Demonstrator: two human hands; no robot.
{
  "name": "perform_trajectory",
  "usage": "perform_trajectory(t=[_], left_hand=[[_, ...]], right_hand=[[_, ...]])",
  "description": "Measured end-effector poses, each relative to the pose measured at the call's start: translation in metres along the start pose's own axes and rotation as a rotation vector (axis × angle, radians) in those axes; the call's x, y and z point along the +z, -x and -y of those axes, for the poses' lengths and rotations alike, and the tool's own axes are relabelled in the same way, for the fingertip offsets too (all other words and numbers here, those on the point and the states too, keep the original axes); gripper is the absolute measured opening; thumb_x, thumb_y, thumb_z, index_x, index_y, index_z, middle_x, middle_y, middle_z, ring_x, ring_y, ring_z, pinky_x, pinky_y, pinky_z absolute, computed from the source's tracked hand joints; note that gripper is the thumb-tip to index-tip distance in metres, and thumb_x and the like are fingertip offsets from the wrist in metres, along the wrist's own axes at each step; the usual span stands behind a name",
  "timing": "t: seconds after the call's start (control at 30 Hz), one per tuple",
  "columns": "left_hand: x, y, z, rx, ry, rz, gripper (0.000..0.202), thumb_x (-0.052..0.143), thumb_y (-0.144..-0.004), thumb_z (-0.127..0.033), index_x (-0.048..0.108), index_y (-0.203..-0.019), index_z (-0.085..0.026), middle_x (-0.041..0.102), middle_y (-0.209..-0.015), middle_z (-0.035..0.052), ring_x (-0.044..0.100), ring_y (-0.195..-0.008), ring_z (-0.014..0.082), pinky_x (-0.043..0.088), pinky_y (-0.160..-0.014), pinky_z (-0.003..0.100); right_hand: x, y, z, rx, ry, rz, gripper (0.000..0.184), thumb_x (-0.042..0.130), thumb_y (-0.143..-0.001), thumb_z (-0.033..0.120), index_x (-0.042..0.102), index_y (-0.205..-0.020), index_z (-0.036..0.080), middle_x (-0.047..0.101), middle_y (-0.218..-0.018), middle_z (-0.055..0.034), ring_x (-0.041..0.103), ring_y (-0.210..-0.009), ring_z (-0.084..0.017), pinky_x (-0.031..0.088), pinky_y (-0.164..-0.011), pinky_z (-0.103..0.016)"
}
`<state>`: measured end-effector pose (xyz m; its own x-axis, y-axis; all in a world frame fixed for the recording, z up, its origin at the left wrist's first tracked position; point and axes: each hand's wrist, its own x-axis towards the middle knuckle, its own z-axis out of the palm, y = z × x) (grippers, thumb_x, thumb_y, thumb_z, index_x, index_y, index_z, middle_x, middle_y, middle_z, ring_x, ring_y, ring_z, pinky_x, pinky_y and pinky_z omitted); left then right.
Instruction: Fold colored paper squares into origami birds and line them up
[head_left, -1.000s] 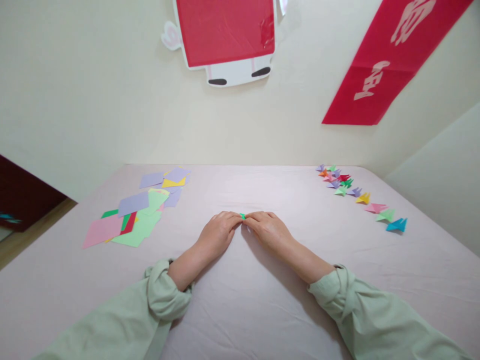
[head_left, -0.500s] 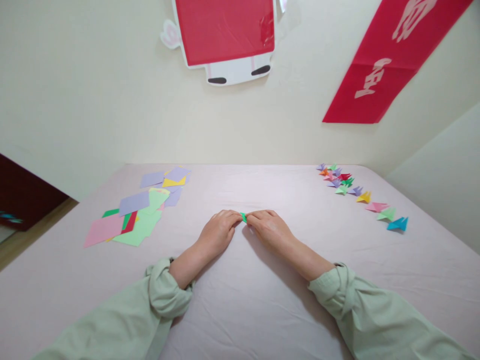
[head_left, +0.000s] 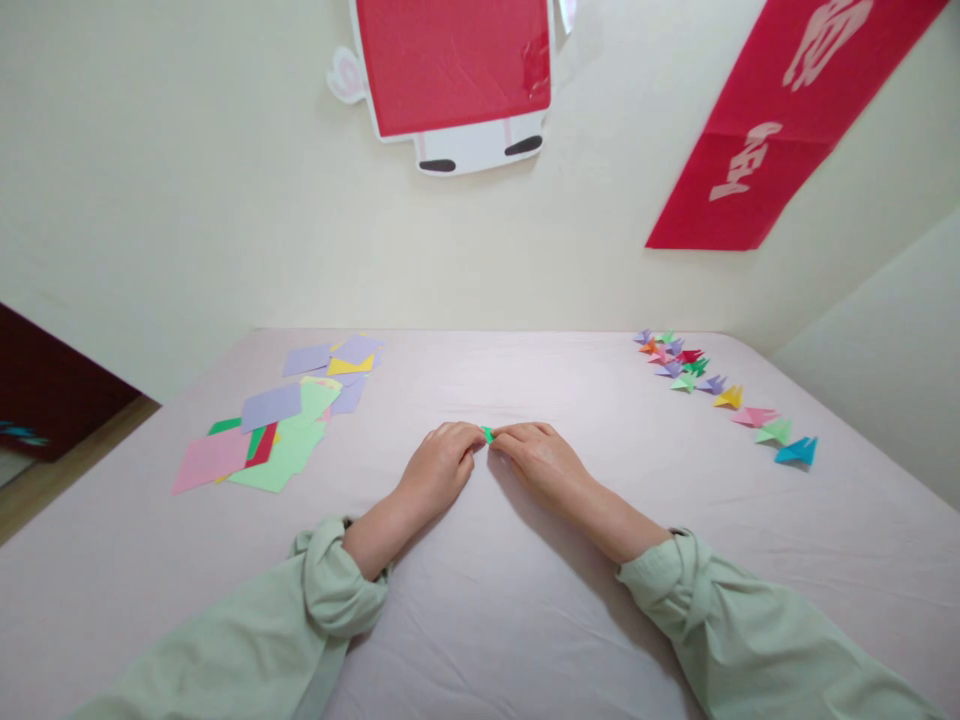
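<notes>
The green paper [head_left: 488, 435] sits at the middle of the frame, a small bit of it showing between the two hands, the rest hidden by fingers; the left hand [head_left: 442, 462] comes in from the lower left, its grip pinched on the paper's left end; the right hand [head_left: 546, 462] comes in from the lower right, its grip pinched on the right end; both hands are low over the counter [head_left: 480, 620], palms down, fingertips near each other, though whether the paper touches the cloth below cannot be told; pale green sleeves [head_left: 750, 620] are rolled back on both forearms; left of centre, loose sheets lie overlapped, a pink sheet [head_left: 210, 460] nearest the left edge, a purple sheet [head_left: 271, 407] above and right of it, a red sheet [head_left: 262, 447] partly covered between them, and a yellow sheet [head_left: 351, 365] farther up; at the right, small folded papers run in a slanting line, crowded at the top, with a blue one [head_left: 797, 452] lowest, then light green, pink and yellow ones above it; on the wall [head_left: 187, 180], a red banner [head_left: 787, 130] slants at the upper right, and a red-and-white cutout [head_left: 457, 70] hangs at top centre.
</notes>
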<state>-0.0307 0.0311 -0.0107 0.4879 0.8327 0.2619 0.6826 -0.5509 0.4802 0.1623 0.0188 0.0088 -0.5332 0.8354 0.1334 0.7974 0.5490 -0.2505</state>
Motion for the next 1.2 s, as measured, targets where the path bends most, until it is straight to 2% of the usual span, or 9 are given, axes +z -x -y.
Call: perform_trajectory(t=[0.17, 0.33, 0.77, 1.03, 1.2], left_hand=[[0.007, -0.013, -0.004, -0.126, -0.044, -0.075, 0.005, 0.054, -0.082, -0.018, 0.056, -0.086, -0.019, 0.06, -0.092, 0.0051, 0.055, -0.091, 0.0211, 0.045, -0.081, 0.035], [0.013, -0.022, -0.003, -0.22, -0.139, -0.083, 0.006, 0.057, -0.082, -0.025, 0.054, -0.085, -0.02, 0.059, -0.091, 0.0036, 0.054, -0.091, 0.0218, 0.042, -0.079, 0.035], [0.013, -0.024, 0.0, -0.182, -0.17, -0.049, 0.003, 0.056, -0.084, -0.021, 0.056, -0.086, -0.022, 0.059, -0.094, 0.0032, 0.054, -0.093, 0.0207, 0.039, -0.082, 0.034], [0.013, -0.026, 0.008, -0.165, -0.087, -0.064, 0.016, 0.048, -0.08, -0.008, 0.058, -0.082, -0.021, 0.059, -0.089, 0.0028, 0.055, -0.089, 0.0195, 0.041, -0.081, 0.033], [0.011, -0.022, 0.003, -0.154, -0.091, -0.092, 0.007, 0.052, -0.083, -0.017, 0.057, -0.084, -0.02, 0.06, -0.091, 0.0035, 0.055, -0.09, 0.02, 0.042, -0.082, 0.034]], right_hand=[[0.002, -0.001, 0.0, -0.002, 0.012, 0.007, 0.023, 0.047, -0.094, 0.014, 0.064, -0.108, 0.019, 0.067, -0.114, -0.0084, 0.058, -0.11, -0.018, 0.037, -0.096, -0.034], [0.006, -0.002, 0.002, -0.013, 0.018, -0.004, 0.027, 0.045, -0.094, 0.012, 0.063, -0.111, 0.02, 0.066, -0.118, -0.0075, 0.058, -0.11, -0.019, 0.038, -0.095, -0.035], [0.003, 0.001, 0.0, 0.003, 0.001, 0.006, 0.025, 0.046, -0.091, 0.008, 0.064, -0.107, 0.019, 0.066, -0.116, -0.0094, 0.057, -0.111, -0.018, 0.037, -0.096, -0.034], [0.002, 0.002, 0.003, 0.005, 0.01, 0.001, 0.025, 0.045, -0.092, 0.009, 0.064, -0.105, 0.019, 0.066, -0.116, -0.009, 0.058, -0.11, -0.018, 0.038, -0.095, -0.034], [0.003, 0.002, 0.002, -0.001, -0.004, 0.005, 0.028, 0.045, -0.091, 0.008, 0.063, -0.11, 0.02, 0.065, -0.117, -0.0095, 0.057, -0.111, -0.018, 0.037, -0.096, -0.035]])
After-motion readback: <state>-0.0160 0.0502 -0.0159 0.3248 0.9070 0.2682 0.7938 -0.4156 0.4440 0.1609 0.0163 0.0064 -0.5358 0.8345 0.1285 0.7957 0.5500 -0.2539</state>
